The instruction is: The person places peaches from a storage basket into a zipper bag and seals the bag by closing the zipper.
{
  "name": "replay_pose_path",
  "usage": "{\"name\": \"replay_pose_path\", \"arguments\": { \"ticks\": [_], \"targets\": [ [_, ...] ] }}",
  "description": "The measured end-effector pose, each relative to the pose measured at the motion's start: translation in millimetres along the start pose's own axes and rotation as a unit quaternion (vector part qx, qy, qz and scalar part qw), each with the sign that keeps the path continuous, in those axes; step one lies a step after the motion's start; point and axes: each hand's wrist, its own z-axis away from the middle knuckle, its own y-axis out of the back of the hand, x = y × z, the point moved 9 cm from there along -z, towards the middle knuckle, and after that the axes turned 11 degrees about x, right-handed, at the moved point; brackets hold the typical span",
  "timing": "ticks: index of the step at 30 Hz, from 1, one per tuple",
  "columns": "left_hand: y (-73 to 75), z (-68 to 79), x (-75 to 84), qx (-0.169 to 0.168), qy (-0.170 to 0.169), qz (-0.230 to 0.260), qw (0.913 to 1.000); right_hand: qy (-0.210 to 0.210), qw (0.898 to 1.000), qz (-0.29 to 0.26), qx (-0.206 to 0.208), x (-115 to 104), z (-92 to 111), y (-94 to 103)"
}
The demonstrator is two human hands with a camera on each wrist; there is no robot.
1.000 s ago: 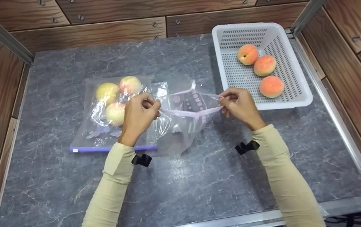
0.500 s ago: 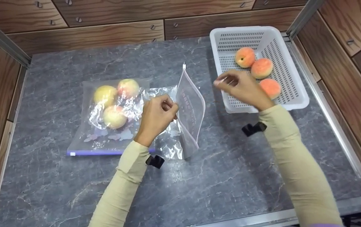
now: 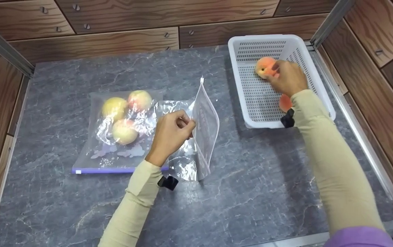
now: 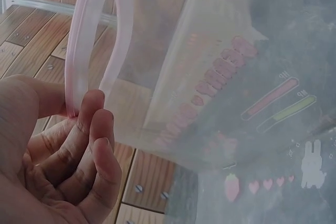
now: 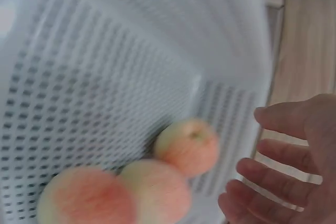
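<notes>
My left hand (image 3: 172,133) pinches the pink zip edge of a clear zip bag (image 3: 207,123) between thumb and index finger. The bag's mouth gapes to the right; in the left wrist view its printed wall (image 4: 273,103) spreads beyond the fingers. My right hand (image 3: 289,78) is over the white perforated basket (image 3: 258,124), above the peaches. One peach (image 3: 264,67) shows beside the fingers, another (image 3: 285,103) partly under the wrist; the hand hides the third. In the right wrist view, the right fingers are spread and apart from the peaches (image 5: 157,192).
Left of the open bag lies another zip bag (image 3: 117,154) with a purple zip and white slider, holding three fruits. Wood-patterned panels (image 3: 114,44) and metal rails (image 3: 350,120) border the grey marbled tabletop (image 3: 244,192).
My right hand has let go of the bag's edge and moved right and away from me, over the basket. The left hand has shifted rightward, still pinching the bag.
</notes>
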Motion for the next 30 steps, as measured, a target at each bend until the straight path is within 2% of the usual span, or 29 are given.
{"name": "replay_pose_path", "arguments": {
  "ticks": [3, 8, 12, 17, 20, 24, 30],
  "targets": [
    [-1.3, 2.6, -2.7, -0.005, 0.008, 0.003, 0.9999, -0.021, 0.999, 0.028, -0.02, 22, -1, -6.7],
    [-1.8, 3.5, -4.5, -0.002, 0.011, -0.005, 0.9999, -0.071, 0.993, 0.055, -0.078, 49, 1, -15.3],
    [-2.5, 2.4, -4.3, -0.003, 0.013, -0.005, 0.9999, -0.106, 0.982, 0.061, -0.142, 63, 5, -22.7],
    [-3.5, 0.8, -3.8, -0.009, 0.016, 0.002, 0.9998, -0.126, 0.966, 0.047, -0.219, 71, 13, -32.0],
    [-3.6, 0.6, -3.1, -0.013, 0.014, 0.001, 0.9998, -0.136, 0.962, 0.016, -0.236, 74, 17, -33.5],
    [-2.6, 0.5, -2.5, -0.014, 0.014, 0.002, 0.9998, -0.135, 0.96, 0.003, -0.247, 77, 21, -32.9],
    [-0.3, 0.2, -2.6, -0.011, 0.019, 0.012, 0.9997, -0.131, 0.952, 0.007, -0.275, 77, 27, -35.0]
  ]
}}
